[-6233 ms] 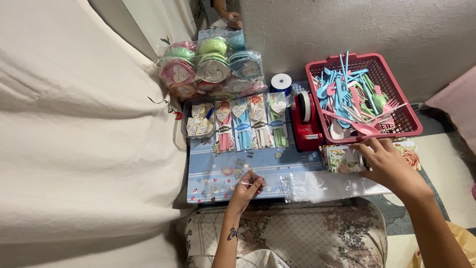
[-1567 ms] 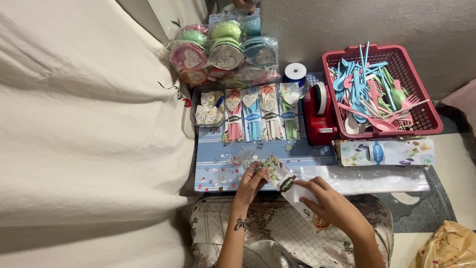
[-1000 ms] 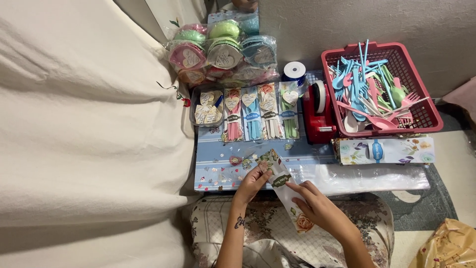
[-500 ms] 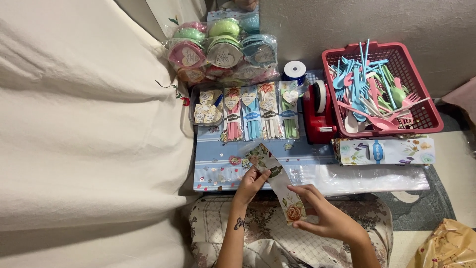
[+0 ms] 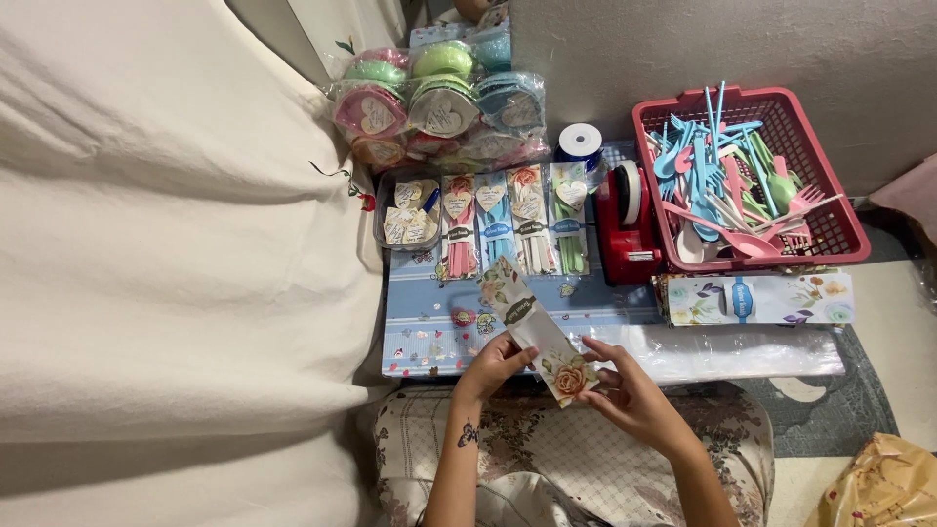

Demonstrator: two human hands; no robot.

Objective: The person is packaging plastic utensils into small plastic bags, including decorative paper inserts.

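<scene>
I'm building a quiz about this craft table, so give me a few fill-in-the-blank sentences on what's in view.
1. Both hands, the left hand and the right hand, hold a long floral ____ sleeve.
2. The loose plastic forks and spoons lie in a ____ basket.
3. The tape dispenser stands to the ____ of that basket.
4. A spool of ribbon stands just ____ the dispenser.

Missing words: paper; red; left; behind

A single head-worn camera looks steeply down from above the seated person's lap, facing forward toward the wall. It sits fairly near (forearms enter from the bottom edge), with no second view.
</scene>
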